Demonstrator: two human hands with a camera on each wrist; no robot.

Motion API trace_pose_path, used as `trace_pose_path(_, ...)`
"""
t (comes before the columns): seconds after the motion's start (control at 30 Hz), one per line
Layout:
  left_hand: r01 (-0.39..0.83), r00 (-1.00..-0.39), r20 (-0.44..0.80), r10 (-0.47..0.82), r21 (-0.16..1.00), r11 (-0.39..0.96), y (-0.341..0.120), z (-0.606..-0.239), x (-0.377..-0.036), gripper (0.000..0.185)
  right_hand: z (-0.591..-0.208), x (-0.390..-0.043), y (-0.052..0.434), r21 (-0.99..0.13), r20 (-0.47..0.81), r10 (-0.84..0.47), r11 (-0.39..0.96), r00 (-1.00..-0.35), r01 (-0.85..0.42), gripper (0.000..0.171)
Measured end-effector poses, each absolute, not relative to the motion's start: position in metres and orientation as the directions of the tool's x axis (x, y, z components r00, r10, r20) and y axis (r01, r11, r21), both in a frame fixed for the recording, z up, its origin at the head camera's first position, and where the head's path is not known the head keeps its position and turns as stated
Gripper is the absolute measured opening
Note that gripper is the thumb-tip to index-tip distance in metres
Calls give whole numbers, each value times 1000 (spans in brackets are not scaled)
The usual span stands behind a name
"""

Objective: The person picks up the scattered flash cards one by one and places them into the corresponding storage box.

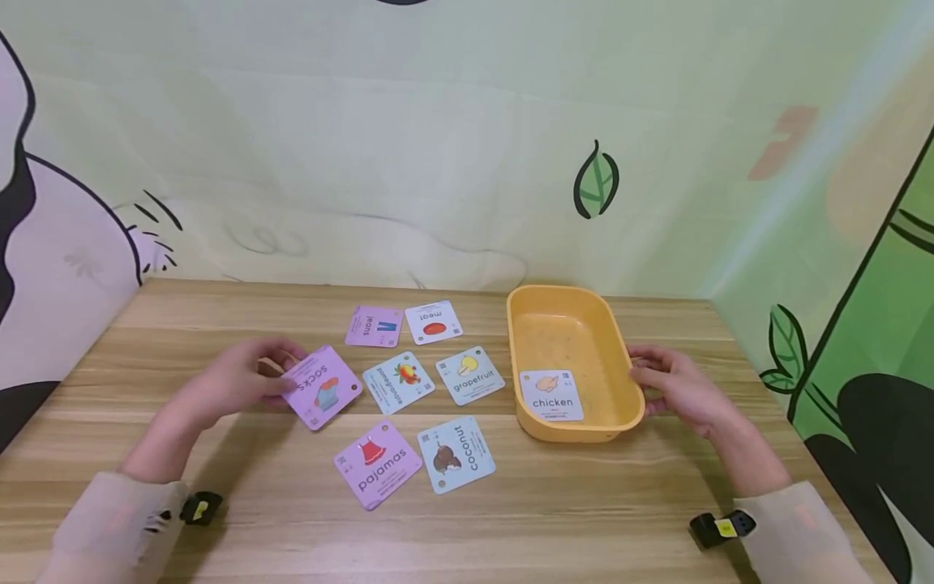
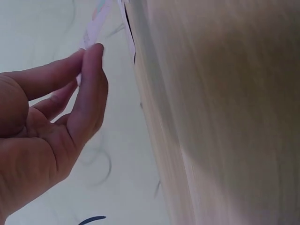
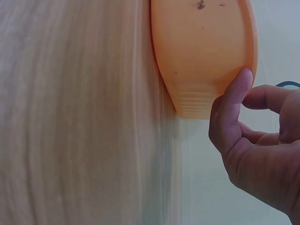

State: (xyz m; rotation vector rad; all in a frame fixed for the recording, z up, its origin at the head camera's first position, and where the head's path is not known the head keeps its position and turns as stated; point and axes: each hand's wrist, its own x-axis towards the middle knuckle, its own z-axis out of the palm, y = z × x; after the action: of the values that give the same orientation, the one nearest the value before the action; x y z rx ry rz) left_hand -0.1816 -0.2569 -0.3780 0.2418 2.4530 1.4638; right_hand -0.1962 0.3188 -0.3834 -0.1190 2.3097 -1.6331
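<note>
Head view: left hand (image 1: pixel 237 381) pinches a purple socks card (image 1: pixel 322 387), lifted just off the wooden table (image 1: pixel 584 511). Right hand (image 1: pixel 682 389), fingers loose, touches the yellow tray (image 1: pixel 620 357) holding one chicken card (image 1: pixel 552 395). Six cards lie flat; cartoon wall behind

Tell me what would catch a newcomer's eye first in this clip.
Probably the orange plastic tray right of centre on the wooden table, with a white "chicken" card lying inside it and the right hand touching its right rim. Next, the left hand pinches a purple "socks" card, lifted at the left of the picture cards spread on the table.
</note>
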Motion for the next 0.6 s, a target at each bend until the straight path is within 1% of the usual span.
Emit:
trace_pose_path(0.37, 7, -948, -94, 303, 949, 316, -240, -373, -182, 43, -382, -196, 318, -927, -208, -234, 357, -950, 114, 57)
trace_pose_path(0.6, 42, -952, -42, 304, 963, 266, -227, -372, -184, 44, -382, -196, 319, -928, -211, -238, 354, -948, 118, 57)
